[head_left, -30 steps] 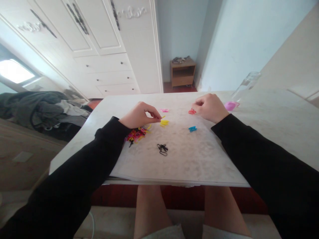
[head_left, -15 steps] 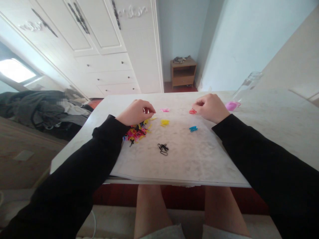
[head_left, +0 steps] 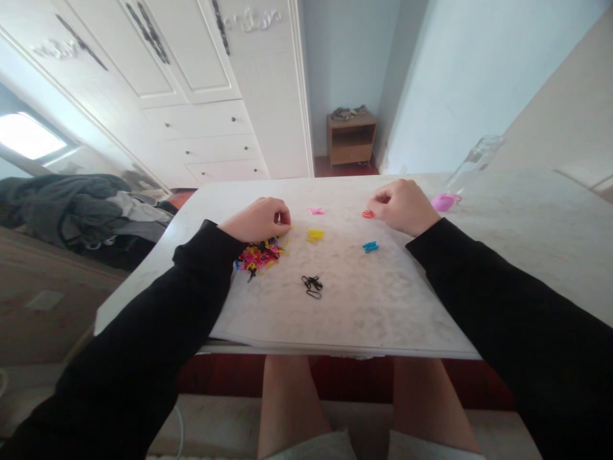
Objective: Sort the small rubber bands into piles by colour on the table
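My left hand point(head_left: 256, 220) is closed in a pinch just above the far edge of a mixed pile of small coloured rubber bands point(head_left: 261, 255). A bit of yellow shows by its fingertips; what they hold is too small to make out. My right hand point(head_left: 402, 206) is also pinched, its fingertips at the edge of a small heap of red rubber bands point(head_left: 368, 214). Whether a band is between those fingers is hidden. Separate little heaps lie between the hands: pink bands point(head_left: 316, 211), yellow bands point(head_left: 315, 236), blue bands point(head_left: 370, 246) and, nearer me, black bands point(head_left: 313, 285).
The white table point(head_left: 345, 319) spreads under both arms. Beyond my right hand a clear bottle point(head_left: 474, 163) lies by a pink object point(head_left: 445, 202). A white wardrobe point(head_left: 205, 128), a small wooden cabinet point(head_left: 352, 137) and piled clothes point(head_left: 71, 211) stand around.
My left hand has drawn slightly left and down toward the mixed pile, its fingers curling closer. The right hand stays by the red bands with only a tiny shift.
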Action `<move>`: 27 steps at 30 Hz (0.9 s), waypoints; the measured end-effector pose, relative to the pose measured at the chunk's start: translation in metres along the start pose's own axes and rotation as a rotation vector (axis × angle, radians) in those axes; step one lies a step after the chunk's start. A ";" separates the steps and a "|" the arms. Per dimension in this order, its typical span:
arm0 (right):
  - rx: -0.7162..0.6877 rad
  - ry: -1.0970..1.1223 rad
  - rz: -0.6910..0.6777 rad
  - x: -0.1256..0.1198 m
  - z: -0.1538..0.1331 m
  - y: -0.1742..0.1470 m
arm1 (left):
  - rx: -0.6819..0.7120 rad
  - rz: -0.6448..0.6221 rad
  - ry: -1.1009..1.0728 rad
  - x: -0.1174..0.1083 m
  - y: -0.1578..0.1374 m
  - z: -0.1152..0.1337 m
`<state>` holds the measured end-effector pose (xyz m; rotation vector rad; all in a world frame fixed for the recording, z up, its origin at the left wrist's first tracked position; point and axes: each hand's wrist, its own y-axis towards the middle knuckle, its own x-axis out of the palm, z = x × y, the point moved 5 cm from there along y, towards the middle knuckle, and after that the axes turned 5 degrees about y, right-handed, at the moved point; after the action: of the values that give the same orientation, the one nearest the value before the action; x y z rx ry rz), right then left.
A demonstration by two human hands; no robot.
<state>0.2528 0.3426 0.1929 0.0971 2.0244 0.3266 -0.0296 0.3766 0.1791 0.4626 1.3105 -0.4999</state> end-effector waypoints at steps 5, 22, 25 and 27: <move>0.000 0.002 -0.001 -0.001 -0.001 0.000 | 0.009 0.040 -0.013 -0.005 -0.001 0.001; -0.017 0.002 0.002 -0.001 -0.003 -0.001 | 0.173 0.192 -0.263 -0.004 -0.006 0.036; -0.010 0.003 -0.006 -0.001 -0.003 -0.001 | 0.158 0.220 -0.271 -0.011 -0.006 0.031; -0.022 0.012 -0.013 0.000 -0.004 -0.001 | 0.140 0.250 -0.262 -0.016 -0.006 0.025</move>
<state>0.2492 0.3410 0.1944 0.0683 2.0321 0.3422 -0.0168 0.3584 0.1998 0.6456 0.9547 -0.4280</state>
